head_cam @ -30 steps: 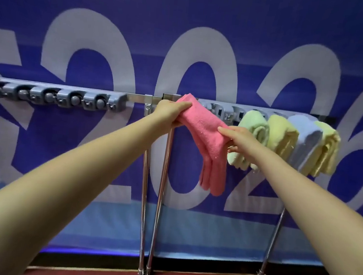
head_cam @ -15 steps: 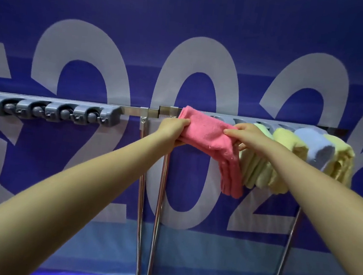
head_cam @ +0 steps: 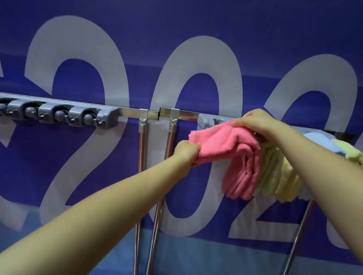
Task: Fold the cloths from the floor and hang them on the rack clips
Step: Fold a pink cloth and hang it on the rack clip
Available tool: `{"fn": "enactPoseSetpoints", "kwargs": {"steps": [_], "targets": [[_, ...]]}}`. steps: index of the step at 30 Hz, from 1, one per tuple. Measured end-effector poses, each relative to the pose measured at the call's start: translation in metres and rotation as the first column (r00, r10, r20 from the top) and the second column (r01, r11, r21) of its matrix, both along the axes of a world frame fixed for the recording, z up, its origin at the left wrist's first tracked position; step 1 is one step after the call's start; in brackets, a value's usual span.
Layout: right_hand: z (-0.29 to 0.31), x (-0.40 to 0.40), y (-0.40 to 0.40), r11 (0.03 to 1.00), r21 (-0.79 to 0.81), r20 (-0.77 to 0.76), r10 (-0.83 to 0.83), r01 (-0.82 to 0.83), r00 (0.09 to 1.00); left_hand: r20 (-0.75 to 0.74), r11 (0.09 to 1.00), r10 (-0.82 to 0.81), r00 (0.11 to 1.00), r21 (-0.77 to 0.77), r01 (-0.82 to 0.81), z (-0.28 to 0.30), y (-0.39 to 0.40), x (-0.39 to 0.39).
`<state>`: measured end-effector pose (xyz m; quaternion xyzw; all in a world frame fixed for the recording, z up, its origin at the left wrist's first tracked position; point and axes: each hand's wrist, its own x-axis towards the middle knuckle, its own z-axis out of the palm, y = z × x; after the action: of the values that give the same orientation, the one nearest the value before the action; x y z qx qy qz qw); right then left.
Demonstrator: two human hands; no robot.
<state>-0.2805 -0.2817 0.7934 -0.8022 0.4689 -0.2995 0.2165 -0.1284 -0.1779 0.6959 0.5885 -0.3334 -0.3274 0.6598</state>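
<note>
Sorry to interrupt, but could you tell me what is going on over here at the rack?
A person is hanging a folded pink cloth on the right-hand clip strip of a metal rack. The left hand grips the cloth's lower left corner, while the right hand presses its top edge at the clips. Green, yellow and blue cloths already hang beside it. The left clip strip holds nothing.

Large pale numerals "202", with a further cut-off character at each edge, stand on the blue banner [head_cam: 187,16].
</note>
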Motion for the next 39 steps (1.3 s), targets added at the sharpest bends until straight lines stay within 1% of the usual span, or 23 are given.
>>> {"fn": "enactPoseSetpoints", "kwargs": {"steps": [3,5,8,10,12,14,17,20,23,25,28,29,30,32,33,35,36,37,38,39], "targets": [[0.009,0.000,-0.009,0.999,0.032,-0.013,-0.022,0.023,1.000,-0.008,0.997,-0.060,0.998,-0.039,0.060,-0.012,-0.012,-0.014],[0.013,-0.001,-0.013,1.000,0.009,-0.042,-0.019,0.020,0.999,-0.014,0.993,-0.109,0.994,-0.037,0.108,-0.020,-0.019,-0.024],[0.014,-0.002,-0.016,1.000,0.020,-0.084,0.002,-0.001,0.996,-0.059,0.958,-0.284,0.957,0.020,0.286,-0.031,-0.023,-0.041],[0.012,-0.002,-0.019,1.000,0.027,-0.099,0.007,-0.004,0.995,-0.128,0.941,-0.333,0.934,0.023,0.339,-0.035,-0.024,-0.047],[0.012,0.000,-0.020,1.000,0.027,-0.085,0.008,-0.006,0.996,-0.225,0.955,-0.292,0.930,-0.014,0.296,-0.039,-0.030,-0.043],[0.013,0.005,-0.021,1.000,0.017,-0.078,0.010,-0.009,0.997,-0.269,0.980,-0.198,0.943,-0.051,0.192,-0.041,-0.037,-0.031],[0.016,0.016,-0.022,0.998,-0.022,-0.065,0.050,-0.052,0.997,-0.174,0.990,-0.123,0.977,-0.095,0.108,-0.044,-0.048,-0.011],[0.012,0.027,-0.021,0.991,-0.042,-0.054,0.123,-0.125,0.991,-0.138,0.994,-0.093,0.986,-0.067,0.084,-0.055,-0.056,0.004],[0.003,0.026,-0.021,0.981,-0.115,-0.093,0.144,-0.154,0.985,-0.181,0.994,-0.105,0.978,0.008,0.108,-0.076,-0.060,0.006],[-0.003,0.017,-0.021,0.972,-0.176,-0.102,0.137,-0.154,0.985,-0.227,0.984,-0.169,0.959,0.011,0.176,-0.088,-0.062,-0.001],[-0.015,0.006,-0.023,0.966,-0.228,-0.042,0.117,-0.124,0.992,-0.271,0.969,-0.226,0.936,0.034,0.244,-0.096,-0.069,-0.013],[-0.018,0.005,-0.024,0.964,-0.242,-0.022,0.103,-0.105,0.994,-0.249,0.970,-0.214,0.945,0.059,0.236,-0.096,-0.072,-0.016],[-0.021,0.004,-0.024,0.962,-0.258,-0.015,0.088,-0.089,0.996,-0.192,0.974,-0.194,0.962,0.077,0.211,-0.095,-0.074,-0.020],[-0.024,0.004,-0.023,0.959,-0.276,-0.022,0.055,-0.059,0.998,-0.002,0.989,-0.090,0.996,0.118,0.090,-0.094,-0.079,-0.023],[-0.024,0.004,-0.022,0.958,-0.281,-0.025,0.044,-0.049,0.999,0.116,0.994,-0.026,0.993,0.107,0.013,-0.090,-0.075,-0.025],[-0.024,0.003,-0.018,0.957,-0.289,-0.038,0.018,-0.028,0.999,0.305,0.997,0.082,0.949,-0.013,-0.082,-0.080,-0.068,-0.028],[-0.024,0.003,-0.016,0.957,-0.290,-0.045,0.006,-0.019,0.999,0.391,0.993,0.105,0.914,-0.096,-0.073,-0.076,-0.066,-0.029],[-0.026,0.003,-0.013,0.958,-0.287,-0.050,0.004,-0.018,0.999,0.444,0.989,0.094,0.891,-0.147,-0.031,-0.071,-0.064,-0.031],[-0.028,0.003,-0.011,0.961,-0.276,-0.052,0.014,-0.028,0.999,0.468,0.989,0.046,0.883,-0.143,0.024,-0.066,-0.062,-0.035],[-0.030,0.004,-0.007,0.963,-0.267,-0.050,0.029,-0.042,0.998,0.471,0.994,-0.032,0.881,-0.076,0.077,-0.061,-0.058,-0.039]]}}
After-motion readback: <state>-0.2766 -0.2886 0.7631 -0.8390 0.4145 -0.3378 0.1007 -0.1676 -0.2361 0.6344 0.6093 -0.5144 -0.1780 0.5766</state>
